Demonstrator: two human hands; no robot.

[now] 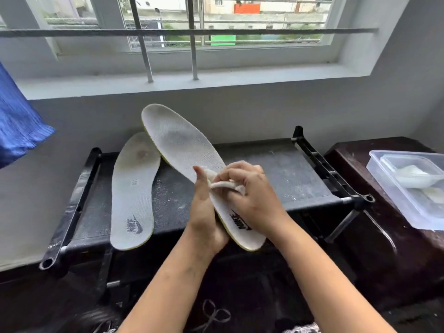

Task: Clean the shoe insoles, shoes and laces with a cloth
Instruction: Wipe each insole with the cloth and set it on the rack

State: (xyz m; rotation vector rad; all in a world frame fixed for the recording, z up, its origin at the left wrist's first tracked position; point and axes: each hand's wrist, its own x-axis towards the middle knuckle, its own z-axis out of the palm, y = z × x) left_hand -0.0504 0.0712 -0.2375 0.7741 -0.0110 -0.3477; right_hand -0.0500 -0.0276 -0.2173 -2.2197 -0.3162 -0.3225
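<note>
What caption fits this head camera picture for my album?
Left hand holds an insole while the right hand presses a cloth on it; a second insole lies on the rack.

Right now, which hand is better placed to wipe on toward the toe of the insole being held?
The right hand: its fingers pinch the cloth against the held insole. The left hand grips that insole near its heel, steadying it, so it is likely not free.

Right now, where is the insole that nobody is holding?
Head view, left of centre: the loose insole lies flat on the black rack, just left of the held insole.
</note>
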